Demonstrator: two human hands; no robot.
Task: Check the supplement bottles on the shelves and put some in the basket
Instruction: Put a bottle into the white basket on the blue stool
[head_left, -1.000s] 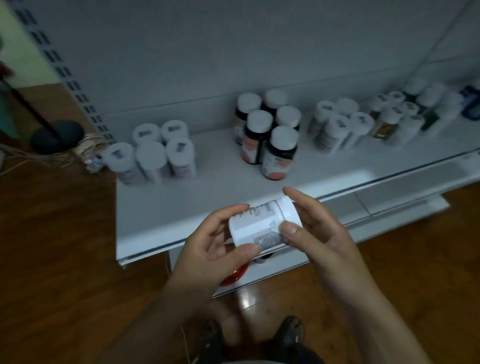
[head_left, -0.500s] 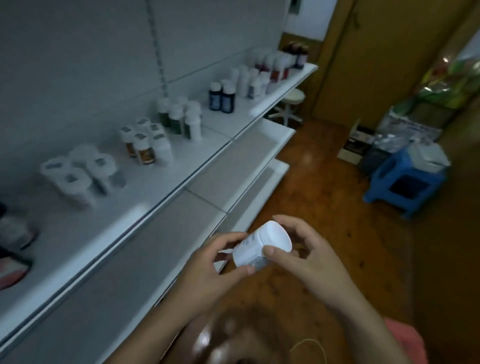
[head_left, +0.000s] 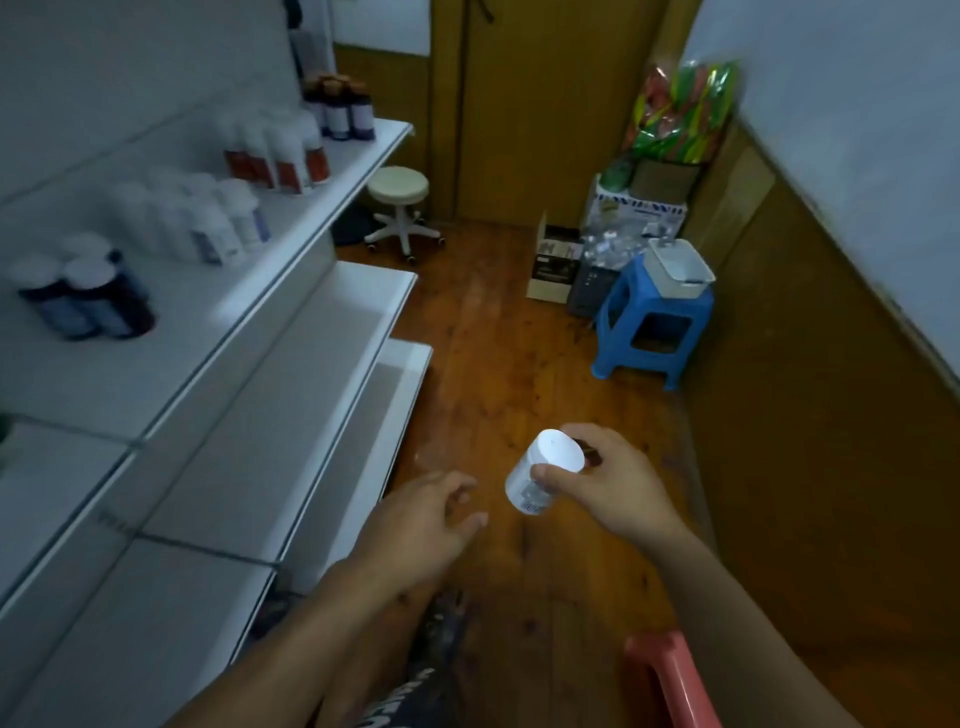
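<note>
My right hand (head_left: 613, 488) grips a white supplement bottle (head_left: 543, 475) with a white cap, held over the wooden floor at lower centre. My left hand (head_left: 426, 519) is just left of the bottle, apart from it, fingers loosely spread and holding nothing. A white basket (head_left: 678, 270) sits on a blue plastic stool (head_left: 652, 322) at the right, well beyond my hands. The top white shelf (head_left: 208, 322) on the left carries dark bottles (head_left: 88, 301), white bottles (head_left: 208, 223), red-labelled bottles (head_left: 280, 161) and dark capped bottles (head_left: 340, 111).
Two lower shelves (head_left: 311, 364) jut out on the left. A white round swivel stool (head_left: 400, 208) stands by the wooden door. Cardboard boxes (head_left: 556, 265) and colourful bags (head_left: 680, 109) are stacked behind the blue stool. A pink stool edge (head_left: 670, 670) shows at bottom right.
The view has swung right, away from the shelf toward the room. My left hand has let go of the bottle; my right hand alone now holds it, further right.
</note>
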